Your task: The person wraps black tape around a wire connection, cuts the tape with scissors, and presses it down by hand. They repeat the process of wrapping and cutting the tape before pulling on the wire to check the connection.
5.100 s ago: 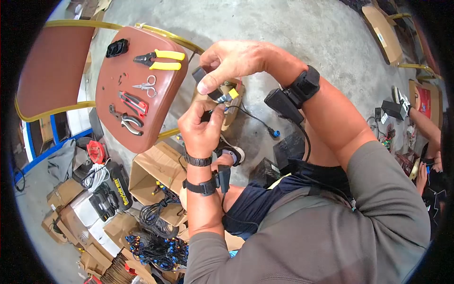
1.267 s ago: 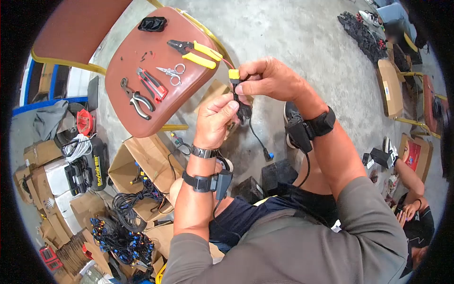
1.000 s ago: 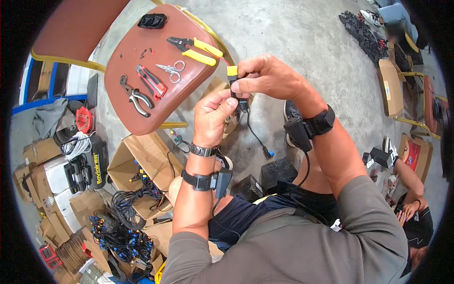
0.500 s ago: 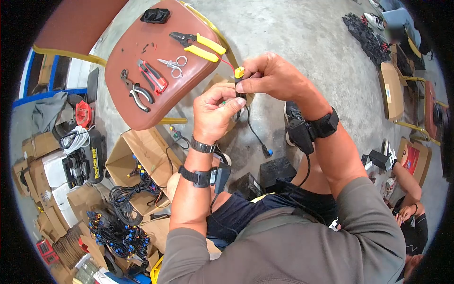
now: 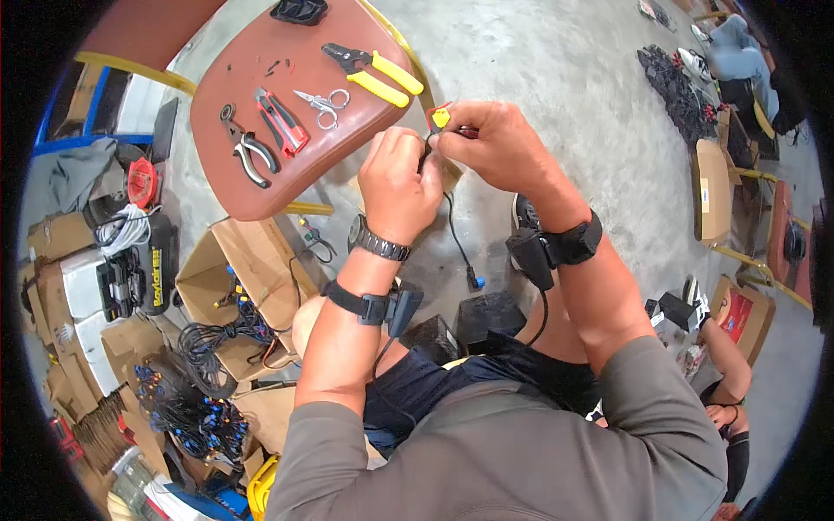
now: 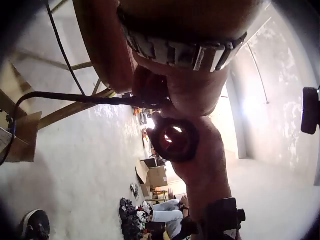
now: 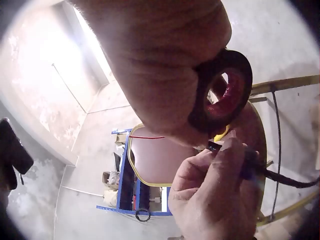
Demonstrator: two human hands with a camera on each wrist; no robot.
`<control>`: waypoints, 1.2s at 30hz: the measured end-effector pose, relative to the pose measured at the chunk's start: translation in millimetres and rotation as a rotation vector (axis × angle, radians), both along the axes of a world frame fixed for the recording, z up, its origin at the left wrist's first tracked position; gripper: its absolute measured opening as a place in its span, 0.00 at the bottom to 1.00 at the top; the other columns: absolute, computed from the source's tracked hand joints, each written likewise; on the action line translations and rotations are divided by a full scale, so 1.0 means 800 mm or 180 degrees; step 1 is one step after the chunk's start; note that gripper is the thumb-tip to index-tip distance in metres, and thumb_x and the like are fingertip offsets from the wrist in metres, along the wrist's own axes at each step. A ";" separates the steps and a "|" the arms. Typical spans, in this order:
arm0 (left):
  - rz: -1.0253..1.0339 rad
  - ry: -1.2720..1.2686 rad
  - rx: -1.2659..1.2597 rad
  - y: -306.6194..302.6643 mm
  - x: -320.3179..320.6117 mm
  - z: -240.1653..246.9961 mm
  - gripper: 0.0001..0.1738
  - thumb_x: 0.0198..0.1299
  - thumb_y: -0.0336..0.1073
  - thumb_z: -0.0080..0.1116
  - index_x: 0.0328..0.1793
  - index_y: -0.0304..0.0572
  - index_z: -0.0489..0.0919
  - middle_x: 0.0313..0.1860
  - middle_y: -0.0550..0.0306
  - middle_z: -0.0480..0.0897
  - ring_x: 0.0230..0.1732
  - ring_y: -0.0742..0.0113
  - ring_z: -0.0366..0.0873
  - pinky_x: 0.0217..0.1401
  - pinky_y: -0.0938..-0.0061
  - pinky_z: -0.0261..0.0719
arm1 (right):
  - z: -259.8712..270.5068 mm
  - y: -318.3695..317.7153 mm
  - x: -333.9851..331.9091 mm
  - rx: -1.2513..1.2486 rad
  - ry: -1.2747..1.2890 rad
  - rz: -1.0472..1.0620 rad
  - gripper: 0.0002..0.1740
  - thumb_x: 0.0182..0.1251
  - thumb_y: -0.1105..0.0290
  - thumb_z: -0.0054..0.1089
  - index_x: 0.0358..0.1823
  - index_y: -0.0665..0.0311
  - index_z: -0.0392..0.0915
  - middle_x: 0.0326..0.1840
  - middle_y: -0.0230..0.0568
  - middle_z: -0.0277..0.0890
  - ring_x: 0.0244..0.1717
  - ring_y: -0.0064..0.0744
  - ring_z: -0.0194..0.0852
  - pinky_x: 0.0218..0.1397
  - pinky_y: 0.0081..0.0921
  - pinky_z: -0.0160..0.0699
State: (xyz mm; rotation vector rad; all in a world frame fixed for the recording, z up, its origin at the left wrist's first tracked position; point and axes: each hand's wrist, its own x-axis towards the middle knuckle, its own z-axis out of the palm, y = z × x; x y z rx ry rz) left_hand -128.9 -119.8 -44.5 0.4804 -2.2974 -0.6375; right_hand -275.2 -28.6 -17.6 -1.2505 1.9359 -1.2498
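Observation:
Both hands meet beside the chair seat's front edge. The left hand (image 5: 400, 187) pinches a black cable (image 5: 456, 230) just below a yellow connector (image 5: 440, 117); the back of that hand faces up. Fingers of the right hand (image 5: 497, 143) are curled close against the connector. A roll of black tape (image 7: 243, 70) with a red inner ring is held in the right hand in the right wrist view, and the same roll (image 6: 192, 142) shows in the left wrist view. From the hands the cable hangs down to a blue connector (image 5: 475, 283). Their fingers partly hide the join.
On the chair seat (image 5: 217, 165) lie yellow-handled strippers (image 5: 382, 78), scissors (image 5: 326, 108), a red cutter (image 5: 282, 126), pliers (image 5: 252, 161) and a black item (image 5: 298, 10). An open cardboard box (image 5: 252, 252) and bundled cables (image 5: 191, 408) stand lower left. Another person sits lower right.
The left hand has rolled over so its back faces up, where its thumb showed before. Both hands and the yellow connector are higher in the head view, and the connector has tilted.

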 end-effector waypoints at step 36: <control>-0.1290 -0.0130 0.3912 -0.041 -0.021 -0.009 0.11 0.62 0.26 0.67 0.50 0.32 0.86 0.38 0.62 0.86 0.37 0.78 0.79 0.41 0.79 0.78 | 0.005 0.005 -0.060 -0.0302 -0.0900 0.0613 0.09 0.64 0.72 0.69 0.41 0.72 0.85 0.32 0.34 0.83 0.35 0.19 0.78 0.41 0.23 0.78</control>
